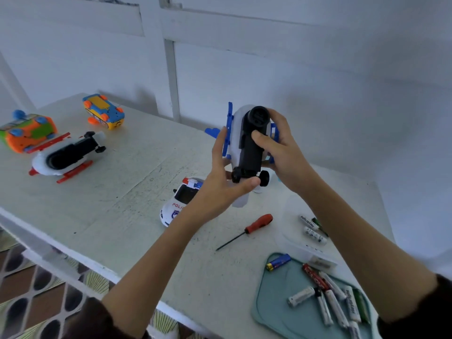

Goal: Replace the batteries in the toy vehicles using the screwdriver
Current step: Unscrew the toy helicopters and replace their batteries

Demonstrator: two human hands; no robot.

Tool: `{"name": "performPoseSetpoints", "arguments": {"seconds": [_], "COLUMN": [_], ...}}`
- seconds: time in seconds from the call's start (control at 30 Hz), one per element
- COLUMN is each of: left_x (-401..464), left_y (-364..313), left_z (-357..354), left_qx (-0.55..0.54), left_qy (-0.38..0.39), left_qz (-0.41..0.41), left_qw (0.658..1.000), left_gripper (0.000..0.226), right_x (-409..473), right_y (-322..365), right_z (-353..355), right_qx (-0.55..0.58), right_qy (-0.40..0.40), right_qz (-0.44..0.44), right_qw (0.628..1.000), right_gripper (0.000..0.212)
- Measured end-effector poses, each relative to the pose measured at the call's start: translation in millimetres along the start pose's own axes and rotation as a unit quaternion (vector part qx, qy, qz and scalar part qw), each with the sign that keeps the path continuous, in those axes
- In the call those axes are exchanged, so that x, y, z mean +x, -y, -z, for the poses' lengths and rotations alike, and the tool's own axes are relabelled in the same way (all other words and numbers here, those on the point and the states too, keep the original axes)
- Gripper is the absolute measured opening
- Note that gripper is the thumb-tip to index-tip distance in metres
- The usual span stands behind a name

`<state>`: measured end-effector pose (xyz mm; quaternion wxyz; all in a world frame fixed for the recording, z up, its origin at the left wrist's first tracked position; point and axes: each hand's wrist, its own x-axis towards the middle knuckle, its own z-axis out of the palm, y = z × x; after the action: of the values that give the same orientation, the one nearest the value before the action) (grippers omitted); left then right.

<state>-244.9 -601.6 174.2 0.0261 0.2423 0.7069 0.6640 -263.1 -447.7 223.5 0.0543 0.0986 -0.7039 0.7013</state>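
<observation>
1. Batteries [325, 297] are seen nearest the camera, a loose heap of white, red and green cells lying on a teal tray [271, 311] at the near right of the table; a blue cell [278, 262] lies apart at the tray's far corner. Whether these are spent or fresh cannot be told.
2. Just beyond the tray, a clear plastic container [293, 243] is seen with a few more white cells [315, 234] in it.
3. A red-handled screwdriver [247, 231] lies untouched on the white table [137, 196], between the tray and the hands.
4. A police car [178, 204] stands upright just behind the left forearm; it is judged not yet opened.
5. A blue-and-white toy aircraft [241, 140] is held above the table, belly and black wheels turned towards the camera. It is cradled by the left hand [220, 182], fingers spread along its side and thumb under the wheels, and gripped by the right hand [281, 152], thumb pressed on the black underside. This toy is judged to be the one in hand; whether its cover is open cannot be told.
6. Farther left, a red-and-white toy aircraft [68, 157], an orange-and-green vehicle [28, 132] and a blue-and-yellow vehicle [104, 111] lie overturned. Whether these are finished or waiting cannot be told.
</observation>
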Motion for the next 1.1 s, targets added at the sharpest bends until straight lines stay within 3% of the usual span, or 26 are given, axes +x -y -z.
{"name": "performPoseSetpoints", "arguments": {"seconds": [0.2,0.57,1.0,1.1], "left_x": [-5,-8,-13,-13], "left_y": [-5,3,16,16], "left_z": [-6,-6,-11,-8], "left_qx": [0.053,0.114,0.015,0.017], "left_qy": [-0.027,0.033,0.027,0.021], "left_qz": [-0.04,-0.013,-0.024,-0.041], "left_qw": [0.997,0.993,0.999,0.999], "left_gripper": [0.086,0.098,0.098,0.098], "right_x": [-6,-14,-17,-19], "right_y": [1,-11,-13,-8], "right_z": [-6,1,0,6], "right_qx": [0.006,-0.042,-0.072,-0.128], "right_qy": [0.009,0.051,0.08,0.112], "right_qz": [0.011,-0.016,-0.011,-0.004], "right_qw": [1.0,0.998,0.994,0.985], "right_gripper": [0.05,0.051,0.054,0.061]}}
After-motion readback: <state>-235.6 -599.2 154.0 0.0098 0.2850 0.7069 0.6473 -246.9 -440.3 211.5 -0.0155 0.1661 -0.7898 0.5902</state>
